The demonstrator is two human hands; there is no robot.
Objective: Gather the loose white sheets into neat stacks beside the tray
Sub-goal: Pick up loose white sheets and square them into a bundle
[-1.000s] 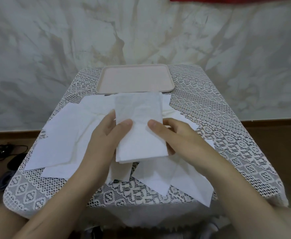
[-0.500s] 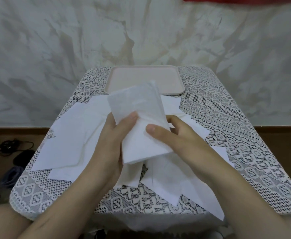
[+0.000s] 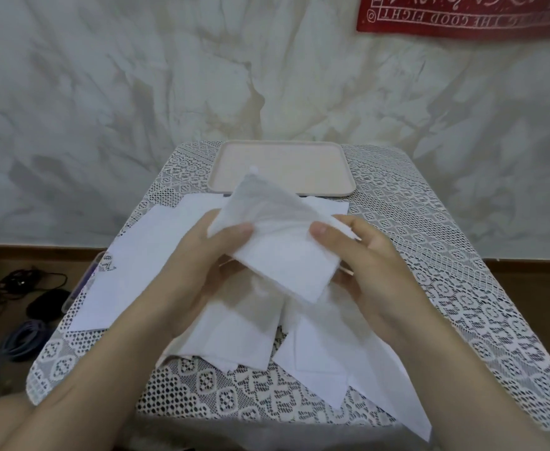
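White sheet bundle (image 3: 276, 255): we are clamping it above the desk (image 3: 436, 262) between left hand (image 3: 195, 268) and right hand (image 3: 377, 275) fingers.

Lace tablecloth (image 3: 429, 288), red banner (image 3: 462, 17), floor cables (image 3: 16, 281)

The tray (image 3: 316, 193) sits at the far middle of the table (image 3: 429, 255), and sheets (image 3: 143, 271) lie overlapping before it, reaching the left edge and the near right. The held sheet (image 3: 283, 255) hangs above them, left hand (image 3: 195, 265) at its left side, right hand (image 3: 374, 265) at its right. On the floor (image 3: 534, 288) left of the table lie cables (image 3: 16, 284).
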